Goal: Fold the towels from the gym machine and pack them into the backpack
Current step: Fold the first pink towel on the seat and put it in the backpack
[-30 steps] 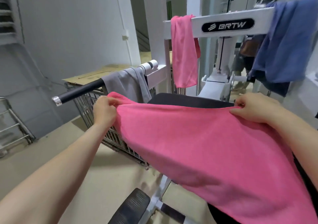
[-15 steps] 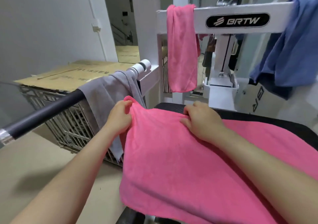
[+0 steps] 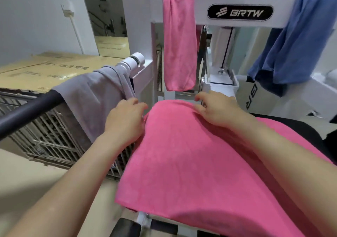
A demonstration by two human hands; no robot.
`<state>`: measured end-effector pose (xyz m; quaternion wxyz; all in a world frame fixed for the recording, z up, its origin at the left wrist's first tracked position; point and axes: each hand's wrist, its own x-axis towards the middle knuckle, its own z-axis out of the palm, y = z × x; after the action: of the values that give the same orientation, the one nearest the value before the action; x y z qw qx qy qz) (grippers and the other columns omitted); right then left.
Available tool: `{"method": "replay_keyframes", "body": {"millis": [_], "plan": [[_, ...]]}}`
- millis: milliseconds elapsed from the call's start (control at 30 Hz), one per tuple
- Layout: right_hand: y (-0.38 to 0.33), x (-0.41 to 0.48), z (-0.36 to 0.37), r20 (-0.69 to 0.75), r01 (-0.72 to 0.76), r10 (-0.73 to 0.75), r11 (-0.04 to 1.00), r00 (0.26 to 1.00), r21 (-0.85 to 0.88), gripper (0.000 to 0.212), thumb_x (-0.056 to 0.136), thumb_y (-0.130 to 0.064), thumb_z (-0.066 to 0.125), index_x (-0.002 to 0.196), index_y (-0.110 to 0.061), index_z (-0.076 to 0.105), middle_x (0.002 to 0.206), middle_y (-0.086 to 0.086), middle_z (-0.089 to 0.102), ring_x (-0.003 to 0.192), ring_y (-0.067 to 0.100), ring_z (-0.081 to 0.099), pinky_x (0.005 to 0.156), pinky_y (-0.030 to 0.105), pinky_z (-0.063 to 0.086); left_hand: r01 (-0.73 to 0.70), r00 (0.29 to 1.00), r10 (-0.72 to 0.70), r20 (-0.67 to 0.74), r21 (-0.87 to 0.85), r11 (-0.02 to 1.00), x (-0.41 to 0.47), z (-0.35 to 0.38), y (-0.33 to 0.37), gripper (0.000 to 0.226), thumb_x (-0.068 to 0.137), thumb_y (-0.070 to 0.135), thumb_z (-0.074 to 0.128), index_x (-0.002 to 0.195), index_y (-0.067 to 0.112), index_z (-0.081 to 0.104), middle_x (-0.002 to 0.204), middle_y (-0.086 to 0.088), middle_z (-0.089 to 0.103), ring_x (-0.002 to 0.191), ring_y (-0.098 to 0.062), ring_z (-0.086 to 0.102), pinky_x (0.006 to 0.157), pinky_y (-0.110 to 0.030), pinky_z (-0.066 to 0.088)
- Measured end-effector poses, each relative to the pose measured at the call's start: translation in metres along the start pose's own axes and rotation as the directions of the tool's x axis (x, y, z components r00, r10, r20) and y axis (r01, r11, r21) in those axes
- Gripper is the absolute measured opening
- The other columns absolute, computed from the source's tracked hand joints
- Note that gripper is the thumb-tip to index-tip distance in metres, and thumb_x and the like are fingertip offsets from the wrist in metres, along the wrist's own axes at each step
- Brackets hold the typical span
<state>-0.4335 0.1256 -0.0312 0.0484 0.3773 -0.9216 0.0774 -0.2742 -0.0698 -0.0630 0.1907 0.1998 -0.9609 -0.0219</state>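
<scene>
Head view: the pink towel (image 3: pixel 191 154) is spread over the black seat pad (image 3: pixel 299 125) of the gym machine, and its left part hangs off the pad's edge above the floor (image 3: pixel 36 173). The left hand (image 3: pixel 125 122) is curled at the towel's far left corner, which seems to be pinched. The right hand (image 3: pixel 218 111) is laid on the far edge with its fingers bent.

If the corner is let go, the overhanging cloth could be dragged to the floor by its own weight. A skewed fold could result if the two far corners are not brought level. The grey towel (image 3: pixel 94 98), draped just beside the left hand, could be snagged and pulled off its bar (image 3: pixel 27 111).

Whether cloth is gripped under the right fingers cannot be told, as both hands are blurred. The towel's right side is cut off by the frame. No backpack is seen. A hanging pink towel (image 3: pixel 179 41) and a blue towel (image 3: pixel 291 41) are left on the crossbar (image 3: pixel 202 5).
</scene>
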Motion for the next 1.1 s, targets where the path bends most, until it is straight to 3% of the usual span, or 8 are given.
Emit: {"method": "replay_keyframes", "body": {"millis": [100,267,400,533,633,800,967,1100], "plan": [[0.046,-0.027,-0.026,0.173,-0.025,0.015,0.998,0.985,0.053,0.037,0.091,-0.052,0.049,0.121,-0.031,0.055,0.117,0.001,0.062,0.102,0.023,0.057,0.091,0.039,0.048,-0.305,0.942,0.334,0.023,-0.357,0.883,-0.008,-0.013,0.056,0.034,0.094,0.033,0.050,0.125,0.024,0.060,0.127,0.003,0.062,0.119,-0.018,0.055,0.100,-0.032,0.042],[0.112,-0.065,-0.064,0.377,-0.036,0.019,0.999,0.926,0.040,0.025,0.083,-0.048,0.064,0.098,-0.028,0.065,0.084,-0.014,0.062,0.078,0.012,0.058,0.069,0.026,0.043,-0.391,0.862,0.356,0.361,0.027,0.920,-0.015,0.003,0.105,0.051,0.089,0.020,0.041,0.135,0.040,0.032,0.134,0.000,0.048,0.114,-0.030,0.049,0.099,-0.044,0.041],[0.150,-0.073,-0.071,0.450,-0.028,-0.004,0.998,0.893,0.064,0.033,0.079,-0.060,0.065,0.085,-0.028,0.068,0.082,-0.013,0.065,0.079,0.010,0.060,0.072,0.027,0.046,-0.387,0.915,0.355,0.191,0.173,0.906,-0.026,-0.010,0.167,0.023,0.090,0.026,0.041,0.109,0.027,0.054,0.107,-0.001,0.059,0.102,-0.027,0.054,0.082,-0.041,0.049],[0.182,-0.082,-0.071,0.493,0.005,-0.041,0.997,0.869,0.074,0.022,0.082,-0.048,0.066,0.078,-0.026,0.069,0.080,-0.011,0.066,0.079,0.013,0.059,0.080,0.032,0.048,-0.623,0.752,0.651,0.098,-0.216,0.752,-0.071,-0.008,0.264,0.027,0.089,0.037,0.043,0.109,0.026,0.058,0.101,0.003,0.057,0.094,-0.022,0.055,0.073,-0.038,0.050],[0.190,-0.091,-0.075,0.552,0.065,-0.080,0.997,0.830,0.047,0.012,0.078,-0.034,0.070,0.074,-0.024,0.065,0.072,-0.009,0.059,0.070,0.012,0.051,0.071,0.030,0.045,-0.625,0.769,0.634,0.078,-0.114,0.772,-0.084,0.009,0.305,0.027,0.092,0.034,0.042,0.110,0.020,0.056,0.104,-0.002,0.055,0.091,-0.027,0.055,0.065,-0.043,0.051],[0.189,-0.094,-0.059,0.336,0.097,-0.236,0.919,0.912,0.382,0.018,0.083,-0.018,0.061,0.066,-0.016,0.058,0.064,-0.003,0.052,0.059,0.010,0.046,0.059,0.026,0.042,-0.515,0.857,0.514,-0.035,-0.043,0.856,-0.085,0.001,0.334,0.038,0.093,0.049,0.033,0.095,0.018,0.057,0.088,-0.004,0.060,0.076,-0.031,0.061,0.054,-0.036,0.037],[0.194,-0.092,-0.045,0.181,-0.141,-0.144,0.255,0.973,0.957,0.032,0.088,-0.002,0.048,0.062,-0.019,0.043,0.057,-0.005,0.040,0.050,0.008,0.034,0.047,0.023,0.025,-0.343,0.938,0.336,0.086,0.093,0.935,-0.098,-0.009,0.374,0.057,0.069,0.066,0.058,0.095,0.014,0.056,0.070,-0.006,0.059,0.054,-0.028,0.057,0.045,-0.028,0.007],[0.205,-0.087,-0.030,0.014,-0.069,0.104,0.555,0.994,0.829,0.030,0.079,-0.006,0.060,0.059,-0.021,0.044,0.071,-0.005,0.055,0.063,0.014,0.052,0.058,0.026,0.035,-0.361,0.933,0.355,0.063,0.173,0.916,-0.093,-0.005,0.387,0.037,0.028,0.038,0.081,0.046,0.019,0.054,0.044,0.001,0.049,0.034,-0.018,0.044,0.051,-0.021,0.004]]}}
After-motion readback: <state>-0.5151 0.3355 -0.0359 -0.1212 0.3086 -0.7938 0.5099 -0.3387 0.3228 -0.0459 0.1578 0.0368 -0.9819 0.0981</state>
